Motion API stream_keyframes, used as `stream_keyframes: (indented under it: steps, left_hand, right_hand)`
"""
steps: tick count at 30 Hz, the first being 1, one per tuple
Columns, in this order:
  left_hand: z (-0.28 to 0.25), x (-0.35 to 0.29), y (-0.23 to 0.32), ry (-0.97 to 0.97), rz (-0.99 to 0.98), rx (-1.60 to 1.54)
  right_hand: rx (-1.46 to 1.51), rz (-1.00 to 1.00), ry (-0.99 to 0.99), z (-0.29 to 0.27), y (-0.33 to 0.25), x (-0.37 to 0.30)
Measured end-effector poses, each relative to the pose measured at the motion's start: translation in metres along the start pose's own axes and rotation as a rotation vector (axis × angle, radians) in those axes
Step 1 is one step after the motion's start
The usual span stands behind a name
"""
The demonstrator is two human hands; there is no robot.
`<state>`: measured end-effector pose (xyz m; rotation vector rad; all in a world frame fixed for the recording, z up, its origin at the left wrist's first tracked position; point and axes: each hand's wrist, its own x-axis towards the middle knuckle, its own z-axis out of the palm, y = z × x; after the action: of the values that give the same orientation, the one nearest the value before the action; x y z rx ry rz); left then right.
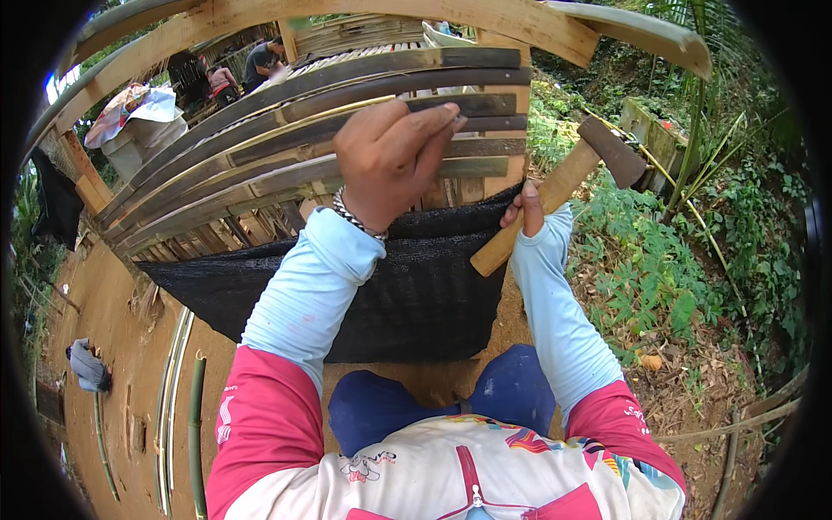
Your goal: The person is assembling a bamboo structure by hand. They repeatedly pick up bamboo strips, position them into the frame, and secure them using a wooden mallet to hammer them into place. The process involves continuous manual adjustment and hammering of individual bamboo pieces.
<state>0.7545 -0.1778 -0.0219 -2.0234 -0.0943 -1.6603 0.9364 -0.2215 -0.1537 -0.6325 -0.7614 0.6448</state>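
My left hand (390,160) is raised in front of the bamboo slats (286,113), its fingers curled and the thumb and forefinger pinched together. What lies between those fingertips is too small to make out. At the right end of the slats, my right hand (527,211) is closed around the wooden handle of a hatchet (555,180), its dark metal head up and to the right. Black netting (407,299) hangs across the lower slats, its upper right corner right beside my right hand.
A wooden beam (347,10) arches overhead. Bamboo poles (198,433) lie on the dirt at left, near a bent-over person (89,366). Two more people, one in a dark shirt (263,62), are behind the slats. Green plants (641,260) grow at right.
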Motion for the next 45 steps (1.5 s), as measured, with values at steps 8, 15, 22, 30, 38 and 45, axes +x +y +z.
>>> stream_keyframes:
  steps: [8, 15, 22, 30, 38, 45]
  left_hand:
    - [0.021, 0.052, 0.003, 0.029, 0.085, 0.089]
    - [0.042, 0.053, 0.0, -0.025, 0.111, 0.195]
    - [0.051, 0.051, -0.003, -0.036, 0.157, 0.252]
    - [0.053, 0.053, -0.004, -0.027, 0.112, 0.267]
    - [0.053, 0.054, -0.004, -0.001, 0.131, 0.294]
    - [0.054, 0.052, -0.006, 0.004, 0.112, 0.268]
  right_hand:
    - [-0.041, -0.056, -0.068, -0.005, 0.008, 0.007]
    - [0.018, -0.036, -0.088, -0.008, 0.003, 0.003]
    - [0.005, -0.047, -0.104, -0.012, 0.002, 0.003]
    - [-0.014, -0.099, -0.127, -0.012, 0.01, 0.0]
    - [-0.104, -0.189, -0.203, -0.013, -0.007, -0.009]
    - [-0.566, -0.53, -0.232, -0.007, -0.034, -0.001]
